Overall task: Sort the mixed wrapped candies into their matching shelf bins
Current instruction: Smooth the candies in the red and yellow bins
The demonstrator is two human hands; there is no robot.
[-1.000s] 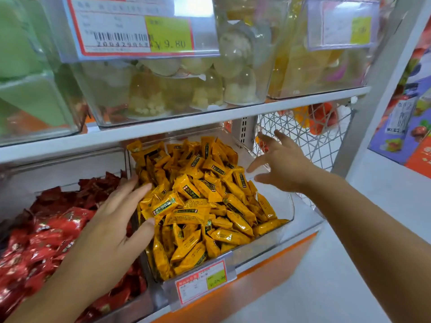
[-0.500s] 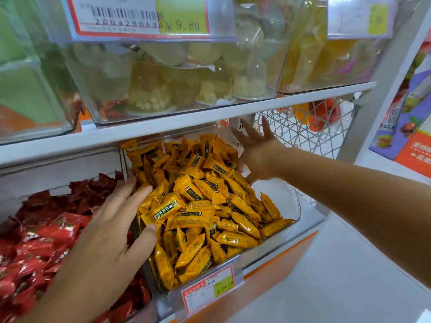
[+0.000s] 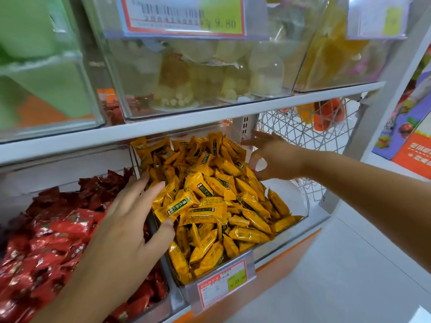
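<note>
Left hand (image 3: 130, 220) lay spread, fingers straight on the yellow wrapped candies (image 3: 210, 201) in their clear bin (image 3: 299, 200). Right hand (image 3: 272, 155) hung at the bin's back right, thumb and forefinger curled together — whether pinching a candy, I could not tell. Upper price tag (image 3: 184, 16) read 9.80.

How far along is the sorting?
Looks done: the yellow bin shows only yellow candies, the red bin only red. In hand: left hand rests flat on the yellow candies; right hand curls thumb and finger at their right edge, hold unclear. Left: any buried strays.
</note>
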